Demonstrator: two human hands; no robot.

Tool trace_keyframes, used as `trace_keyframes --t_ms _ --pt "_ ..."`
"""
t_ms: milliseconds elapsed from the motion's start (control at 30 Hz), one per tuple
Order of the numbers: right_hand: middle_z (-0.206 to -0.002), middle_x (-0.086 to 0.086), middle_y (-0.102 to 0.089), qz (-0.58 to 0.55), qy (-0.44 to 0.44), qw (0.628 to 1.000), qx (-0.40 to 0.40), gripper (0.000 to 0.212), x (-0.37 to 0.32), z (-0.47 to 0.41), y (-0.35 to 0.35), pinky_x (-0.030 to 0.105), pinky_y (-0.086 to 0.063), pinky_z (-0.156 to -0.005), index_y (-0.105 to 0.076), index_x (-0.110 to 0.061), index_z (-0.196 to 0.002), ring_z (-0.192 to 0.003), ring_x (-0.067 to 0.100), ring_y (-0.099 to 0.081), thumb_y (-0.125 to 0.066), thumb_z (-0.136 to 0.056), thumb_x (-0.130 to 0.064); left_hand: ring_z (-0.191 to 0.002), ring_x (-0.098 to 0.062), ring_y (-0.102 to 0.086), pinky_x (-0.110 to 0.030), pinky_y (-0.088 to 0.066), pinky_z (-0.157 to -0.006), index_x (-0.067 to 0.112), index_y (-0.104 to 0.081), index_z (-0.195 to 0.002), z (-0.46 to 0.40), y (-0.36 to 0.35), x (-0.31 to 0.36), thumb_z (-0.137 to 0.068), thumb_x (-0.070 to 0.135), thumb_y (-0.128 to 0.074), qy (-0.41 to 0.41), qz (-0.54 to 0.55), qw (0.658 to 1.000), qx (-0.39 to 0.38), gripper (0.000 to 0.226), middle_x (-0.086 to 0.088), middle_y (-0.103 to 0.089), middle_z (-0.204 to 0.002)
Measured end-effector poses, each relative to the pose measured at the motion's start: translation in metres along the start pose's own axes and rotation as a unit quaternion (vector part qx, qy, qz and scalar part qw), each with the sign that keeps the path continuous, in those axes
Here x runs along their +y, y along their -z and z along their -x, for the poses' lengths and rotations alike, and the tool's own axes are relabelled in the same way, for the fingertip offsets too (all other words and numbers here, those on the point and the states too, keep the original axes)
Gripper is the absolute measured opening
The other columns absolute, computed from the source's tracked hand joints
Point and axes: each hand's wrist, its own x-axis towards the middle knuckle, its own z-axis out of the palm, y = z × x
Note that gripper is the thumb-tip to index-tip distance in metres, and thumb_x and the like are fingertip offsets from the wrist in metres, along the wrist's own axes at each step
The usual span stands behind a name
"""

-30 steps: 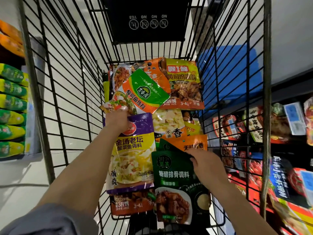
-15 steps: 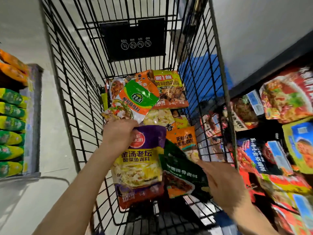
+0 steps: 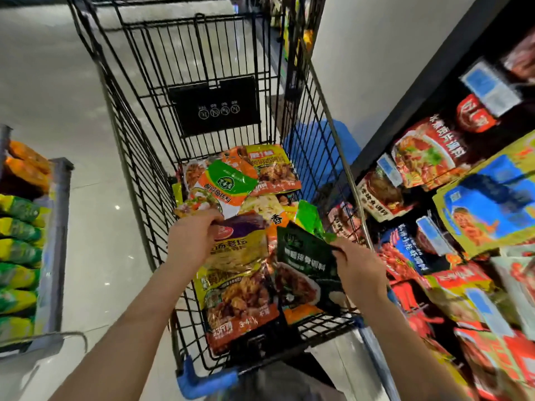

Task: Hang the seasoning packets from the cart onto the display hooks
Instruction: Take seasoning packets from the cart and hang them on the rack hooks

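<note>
Landmark = cart (image 3: pixel 136 157), black wire basket, centre frame, blue bumpers on its near corners.

Left of cart: low shelf end (image 3: pixel 56 244) with stacked green/yellow bags (image 3: pixel 17 250), orange ones above them. Well apart from the cart, pale floor between.

Left hand (image 3: pixel 189 243): inside the cart over the near-left part of the pile, fingers clenched on the top edge of the purple-and-yellow packet (image 3: pixel 240 244). Packet is lifted at that edge and hangs down over an orange-and-yellow packet (image 3: pixel 240 305) lying at the cart's near end.

Cart contents: loose heap of seasoning packets. Green-and-orange packet (image 3: pixel 225 183) lies tilted just beyond the left hand, on top of the pile. Yellow-topped orange packet (image 3: pixel 275 169) at the far end of the heap, under the black sign plate (image 3: pixel 214 105) on the cart's far wall. Bright green packet (image 3: pixel 308 218) against the cart's right wall.

Right hand (image 3: pixel 359 267): at the cart's near-right side, thumb and fingers pinched on the upper right corner of the dark green packet (image 3: pixel 304 264). That packet is tilted, raised off the pile, just beside the purple-and-yellow one; can't tell if they touch.

Right of cart: dark display rack (image 3: pixel 434 82) with hanging packets (image 3: pixel 428 151) in red, blue and yellow, blurred. Hooks themselves not resolvable. Blue object (image 3: pixel 344 143) on the floor past the cart's right wall.
</note>
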Motion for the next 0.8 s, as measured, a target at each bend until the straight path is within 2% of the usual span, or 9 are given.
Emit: trace_keyframes --t_ms 67,133,200,233,333,467,567,700,800 --pt "-0.096 0.013 -0.07 -0.02 -0.025 0.999 -0.033 0.025 0.006 0.0 -0.006 0.036 -0.045 -0.076 -0.066 -0.013 -0.11 -0.089 0.032 -0.064 -0.054 -0.089 -0.005 -0.092 -0.032 -0.064 -0.035 -0.042 -0.068 0.018 -0.07 -0.107 0.0 -0.002 -0.006 -0.088 0.01 -0.063 0.005 0.01 1.0 0.001 0.022 -0.007 -0.07 -0.101" --pt "-0.103 0.012 -0.068 -0.057 -0.027 0.997 -0.045 0.033 0.006 0.0 -0.007 0.034 -0.044 -0.082 -0.066 -0.01 -0.111 -0.096 0.03 -0.062 -0.053 -0.084 0.004 -0.091 -0.034 -0.065 -0.04 -0.049 -0.071 0.014 -0.071 -0.108 0.002 -0.004 -0.01 -0.086 0.006 -0.064 -0.015 0.016 1.0 -0.003 0.024 -0.01 -0.07 -0.101" --pt "-0.103 0.013 -0.067 -0.101 -0.013 0.993 -0.052 0.036 0.002 0.0 -0.005 0.032 -0.043 -0.082 -0.066 -0.009 -0.11 -0.096 0.029 -0.061 -0.047 -0.08 0.0 -0.093 -0.036 -0.065 -0.043 -0.05 -0.075 0.01 -0.071 -0.109 0.005 -0.006 -0.013 -0.084 0.004 -0.067 -0.022 0.013 1.0 -0.002 0.027 -0.014 -0.07 -0.103" --pt "-0.097 0.013 -0.067 -0.113 0.002 0.992 -0.053 0.038 0.0 0.0 -0.006 0.031 -0.042 -0.077 -0.066 -0.01 -0.107 -0.091 0.03 -0.06 -0.043 -0.077 -0.006 -0.096 -0.037 -0.064 -0.044 -0.05 -0.079 0.008 -0.071 -0.11 0.006 -0.006 -0.015 -0.083 0.004 -0.067 -0.018 0.013 1.0 0.002 0.027 -0.015 -0.069 -0.106" --pt "-0.084 0.006 -0.059 -0.065 0.032 0.994 -0.08 0.035 0.0 0.001 -0.011 0.031 -0.035 -0.062 -0.062 -0.014 -0.101 -0.083 0.03 -0.059 -0.039 -0.074 -0.013 -0.098 -0.037 -0.062 -0.045 -0.049 -0.082 0.003 -0.071 -0.106 0.008 -0.004 -0.021 -0.084 0.012 -0.069 0.011 0.007 1.0 0.002 0.024 -0.018 -0.067 -0.107" --pt "-0.114 0.005 -0.057 0.045 0.01 0.992 -0.117 0.027 -0.003 -0.009 -0.015 0.035 -0.046 -0.079 -0.054 -0.016 -0.121 -0.105 0.028 -0.055 -0.042 -0.097 -0.017 -0.087 -0.034 -0.064 -0.04 -0.049 -0.069 0.011 -0.07 -0.104 0.016 -0.001 -0.025 -0.09 0.02 -0.062 0.004 -0.037 0.999 -0.01 0.019 -0.013 -0.069 -0.098" --pt "-0.115 0.007 -0.056 0.06 -0.001 0.992 -0.109 0.026 -0.004 -0.013 -0.017 0.035 -0.046 -0.08 -0.056 -0.015 -0.12 -0.105 0.027 -0.054 -0.04 -0.1 -0.019 -0.085 -0.032 -0.065 -0.035 -0.046 -0.063 0.02 -0.069 -0.107 0.021 0.002 -0.024 -0.094 0.027 -0.056 0.007 -0.063 0.998 -0.004 0.02 -0.007 -0.069 -0.094" --pt "-0.117 0.004 -0.063 -0.04 -0.028 0.993 -0.104 0.027 -0.011 -0.011 -0.002 0.031 -0.045 -0.086 -0.06 -0.016 -0.12 -0.103 0.024 -0.059 -0.048 -0.097 -0.014 -0.088 -0.032 -0.064 -0.033 -0.041 -0.062 0.02 -0.07 -0.108 0.019 0.006 -0.024 -0.094 0.023 -0.056 0.013 -0.052 0.998 -0.018 0.02 -0.008 -0.07 -0.094" --pt "-0.108 0.002 -0.069 -0.103 -0.018 0.993 -0.062 0.023 -0.022 -0.002 0.025 0.026 -0.043 -0.076 -0.065 -0.017 -0.113 -0.09 0.02 -0.062 -0.055 -0.093 -0.012 -0.092 -0.031 -0.063 -0.03 -0.036 -0.06 0.021 -0.07 -0.11 0.016 0.011 -0.016 -0.094 0.023 -0.057 0.012 -0.054 0.998 -0.019 0.021 -0.007 -0.071 -0.096"
